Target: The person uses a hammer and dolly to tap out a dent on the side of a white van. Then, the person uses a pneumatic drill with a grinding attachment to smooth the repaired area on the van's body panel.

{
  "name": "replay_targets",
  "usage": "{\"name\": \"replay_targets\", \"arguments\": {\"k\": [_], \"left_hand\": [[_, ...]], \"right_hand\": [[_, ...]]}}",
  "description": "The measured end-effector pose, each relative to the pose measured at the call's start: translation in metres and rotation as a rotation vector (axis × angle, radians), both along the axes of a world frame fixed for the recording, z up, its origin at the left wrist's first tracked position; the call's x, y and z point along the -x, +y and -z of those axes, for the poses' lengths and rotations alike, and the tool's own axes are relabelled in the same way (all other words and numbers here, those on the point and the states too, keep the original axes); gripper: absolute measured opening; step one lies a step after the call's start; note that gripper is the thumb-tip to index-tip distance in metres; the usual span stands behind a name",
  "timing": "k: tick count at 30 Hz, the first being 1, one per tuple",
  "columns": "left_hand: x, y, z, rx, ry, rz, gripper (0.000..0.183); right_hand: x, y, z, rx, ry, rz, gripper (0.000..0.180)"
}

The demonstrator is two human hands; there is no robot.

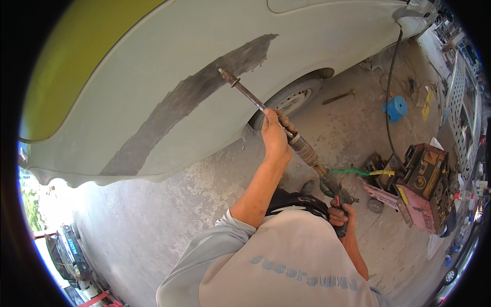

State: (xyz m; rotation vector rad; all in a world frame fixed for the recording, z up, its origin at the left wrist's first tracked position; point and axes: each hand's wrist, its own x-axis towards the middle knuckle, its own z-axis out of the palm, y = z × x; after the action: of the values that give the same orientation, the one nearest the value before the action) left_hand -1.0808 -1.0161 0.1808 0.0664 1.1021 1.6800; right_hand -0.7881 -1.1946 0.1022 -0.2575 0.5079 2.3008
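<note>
My left hand (275,130) is wrapped around the metal shaft of a spot-welding dent puller (305,150), behind its front end. My right hand (342,218) grips the tool's black pistol handle, close to my body, by a red trigger. The puller's tip (220,70) lies over a long bare-metal strip (168,111) sanded into the pale car body panel (215,130); whether it touches cannot be told. A green-wrapped cable (349,171) runs from the tool towards a worn red welding machine (420,192).
Beyond the puller is the car's rear or front wheel (293,99). On the concrete floor lie a hammer (339,97) and a blue round object (395,108). A black cable (390,76) runs from the car's end to the machine. A perforated metal rack (458,111) stands at right.
</note>
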Motion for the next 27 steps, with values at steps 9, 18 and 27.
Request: {"name": "replay_targets", "arguments": {"k": [9, 18, 27], "left_hand": [[-0.005, 0.004, 0.017, 0.016, 0.210, 0.127, 0.043], [0.020, 0.021, -0.004, 0.199, 0.338, 0.172, 0.036], [-0.008, -0.010, 0.032, -0.085, 0.120, 0.097, 0.039]], "right_hand": [[0.005, 0.001, -0.011, 0.043, -0.001, 0.012, 0.053], [0.004, 0.002, -0.013, 0.113, -0.061, 0.014, 0.041], [0.000, 0.005, -0.005, 0.070, -0.032, -0.029, 0.040]]}}
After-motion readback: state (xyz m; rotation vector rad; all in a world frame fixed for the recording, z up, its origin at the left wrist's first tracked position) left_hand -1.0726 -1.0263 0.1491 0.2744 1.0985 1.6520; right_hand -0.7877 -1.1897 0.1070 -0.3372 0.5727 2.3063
